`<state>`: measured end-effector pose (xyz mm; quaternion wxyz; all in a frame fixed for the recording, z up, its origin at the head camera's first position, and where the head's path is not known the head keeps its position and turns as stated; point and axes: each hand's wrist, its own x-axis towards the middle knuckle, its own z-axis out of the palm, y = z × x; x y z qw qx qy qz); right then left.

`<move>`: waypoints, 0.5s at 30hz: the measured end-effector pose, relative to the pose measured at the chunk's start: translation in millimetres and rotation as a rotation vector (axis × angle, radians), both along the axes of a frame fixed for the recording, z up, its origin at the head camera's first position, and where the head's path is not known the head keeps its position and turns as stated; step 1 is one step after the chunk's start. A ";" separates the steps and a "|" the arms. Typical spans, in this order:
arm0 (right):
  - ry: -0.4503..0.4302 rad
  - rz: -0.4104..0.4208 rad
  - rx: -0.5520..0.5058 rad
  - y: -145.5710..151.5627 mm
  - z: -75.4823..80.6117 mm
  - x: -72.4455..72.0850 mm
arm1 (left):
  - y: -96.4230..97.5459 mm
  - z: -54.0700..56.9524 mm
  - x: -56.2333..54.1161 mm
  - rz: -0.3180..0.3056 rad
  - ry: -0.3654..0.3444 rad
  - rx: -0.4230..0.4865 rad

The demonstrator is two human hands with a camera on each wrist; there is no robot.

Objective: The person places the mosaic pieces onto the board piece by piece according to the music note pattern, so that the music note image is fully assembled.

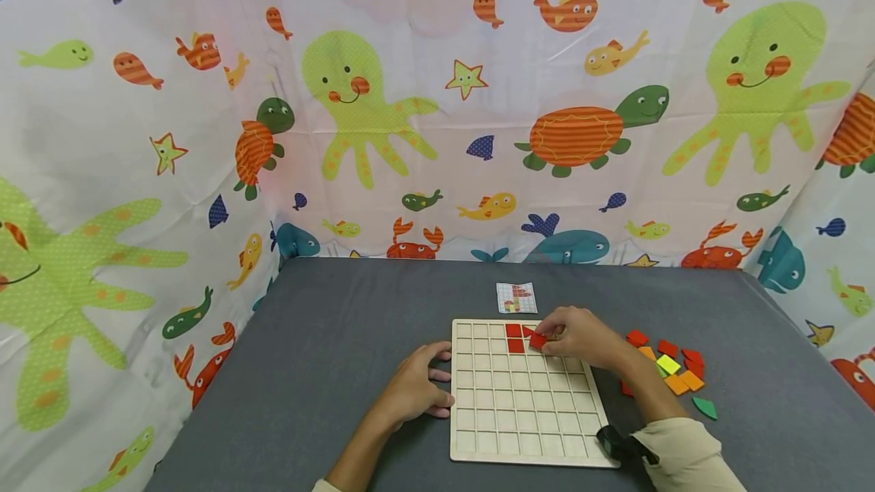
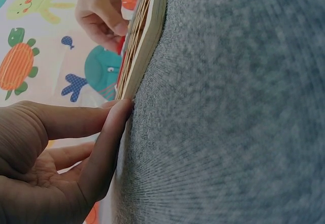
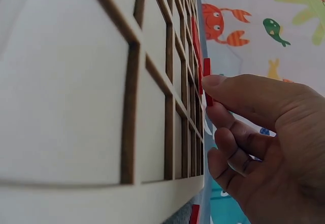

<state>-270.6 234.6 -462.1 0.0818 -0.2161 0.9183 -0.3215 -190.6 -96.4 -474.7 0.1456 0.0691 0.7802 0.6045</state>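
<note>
A square wooden grid board (image 1: 506, 402) lies on the dark grey table. My right hand (image 1: 582, 335) is over its far side and pinches a red tile (image 3: 207, 67) between thumb and fingers, tilted against the grid in the right wrist view. Two red square tiles, one (image 1: 513, 330) above the other (image 1: 516, 346), sit in cells just left of it, along with a small red triangular piece (image 1: 527, 331). My left hand (image 1: 412, 386) rests at the board's left edge; its fingertips touch the wooden rim (image 2: 147, 46) in the left wrist view.
Right of the board lie several loose tiles: red (image 1: 668, 348), orange (image 1: 677, 384), yellow-green (image 1: 668, 364) and a green leaf-shaped one (image 1: 705, 408). Behind the board is a small printed pattern card (image 1: 516, 298). A sea-animal curtain (image 1: 437, 135) hangs around the table.
</note>
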 end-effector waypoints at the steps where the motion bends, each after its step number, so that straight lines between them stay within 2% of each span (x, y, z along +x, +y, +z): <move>1: 0.000 0.007 0.003 -0.8 0.0 0.1 | 0.0 0.1 0.0 0.000 0.000 0.000; 15: -0.018 0.034 0.021 -5.4 0.5 0.9 | 0.5 -0.3 -0.4 0.003 0.002 0.002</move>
